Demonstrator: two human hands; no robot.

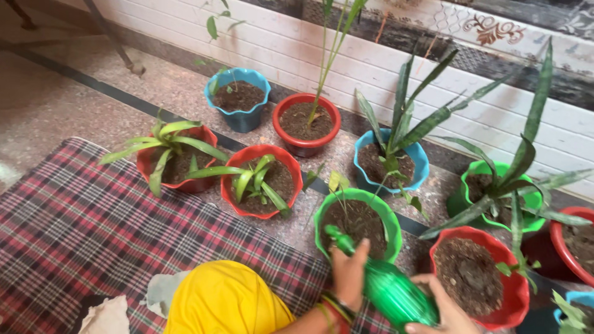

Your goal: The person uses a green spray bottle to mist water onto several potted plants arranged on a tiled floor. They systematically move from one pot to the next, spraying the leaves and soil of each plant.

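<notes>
Both hands, left (348,274) and right (440,306), clamped around green bottle (387,286); nozzle over green pot (357,196).

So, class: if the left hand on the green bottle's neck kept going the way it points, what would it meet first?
Probably the green pot just ahead: the left hand points up along the green bottle toward that pot's soil and small plant. Depth is hard to judge.

Both hands hold a green plastic bottle (387,284) tilted over a green pot (357,221) of soil — left hand (349,272) near the neck, right hand (440,306) at the base. Red, blue and green pots crowd the stone floor (74,99); a red pot (479,275) sits just beside — a plaid cloth (93,229) lies left.
</notes>
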